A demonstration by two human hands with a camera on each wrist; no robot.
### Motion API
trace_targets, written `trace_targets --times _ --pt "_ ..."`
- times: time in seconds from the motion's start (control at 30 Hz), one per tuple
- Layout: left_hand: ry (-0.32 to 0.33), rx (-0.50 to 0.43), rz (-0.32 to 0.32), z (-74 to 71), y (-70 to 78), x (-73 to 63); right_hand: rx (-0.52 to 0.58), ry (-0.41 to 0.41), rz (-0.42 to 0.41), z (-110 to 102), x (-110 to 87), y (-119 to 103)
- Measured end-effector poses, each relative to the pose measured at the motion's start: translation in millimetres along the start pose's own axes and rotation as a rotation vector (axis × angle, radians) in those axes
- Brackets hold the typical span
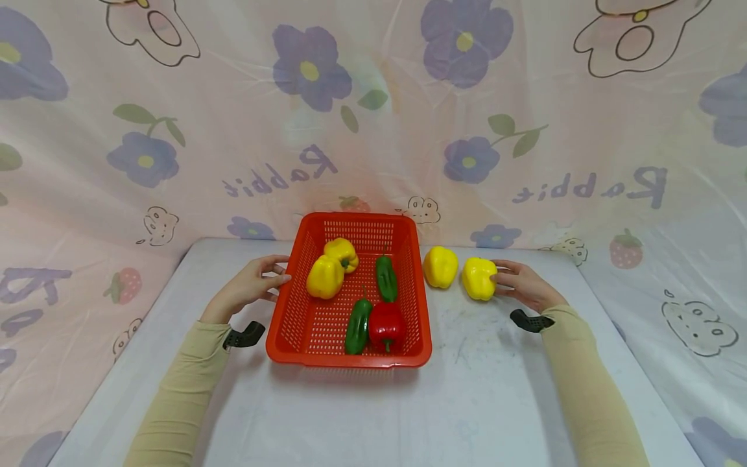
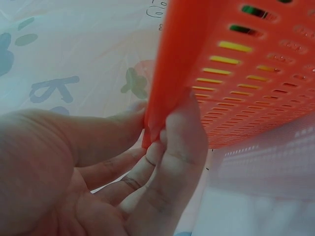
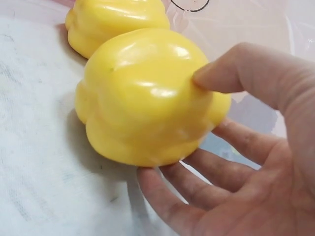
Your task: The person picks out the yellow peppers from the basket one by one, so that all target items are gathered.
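My left hand (image 1: pixel 248 287) pinches the left rim of a red plastic basket (image 1: pixel 350 360), thumb on one side and fingers on the other in the left wrist view. At the right, my right hand (image 1: pixel 528 287) holds a yellow bell pepper (image 1: pixel 478 279) by its right side. In the right wrist view the thumb presses on top of this bell pepper (image 3: pixel 142 98), with fingertips at its lower side. A second yellow bell pepper (image 1: pixel 440 267) sits between it and the basket.
Inside the basket lie two yellow bell peppers (image 1: pixel 325 277), two long green peppers (image 1: pixel 386 279) and a red bell pepper (image 1: pixel 387 324). The basket stands on a white-covered table (image 1: pixel 467 402). A flower-printed curtain (image 1: pixel 385 130) hangs behind the table.
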State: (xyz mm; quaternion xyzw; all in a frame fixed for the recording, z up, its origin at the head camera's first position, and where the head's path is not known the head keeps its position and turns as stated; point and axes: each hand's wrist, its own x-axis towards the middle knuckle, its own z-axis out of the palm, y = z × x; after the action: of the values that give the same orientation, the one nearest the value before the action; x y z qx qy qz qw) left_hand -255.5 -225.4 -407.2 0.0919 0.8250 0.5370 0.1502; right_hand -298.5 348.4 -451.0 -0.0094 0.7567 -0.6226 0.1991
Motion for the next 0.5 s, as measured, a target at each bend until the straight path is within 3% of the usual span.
trace_targets --times 0.5 --pt "-0.004 -0.005 0.006 0.5 3.1 -3.4 0.024 0.003 -0.016 1.2 5.7 5.7"
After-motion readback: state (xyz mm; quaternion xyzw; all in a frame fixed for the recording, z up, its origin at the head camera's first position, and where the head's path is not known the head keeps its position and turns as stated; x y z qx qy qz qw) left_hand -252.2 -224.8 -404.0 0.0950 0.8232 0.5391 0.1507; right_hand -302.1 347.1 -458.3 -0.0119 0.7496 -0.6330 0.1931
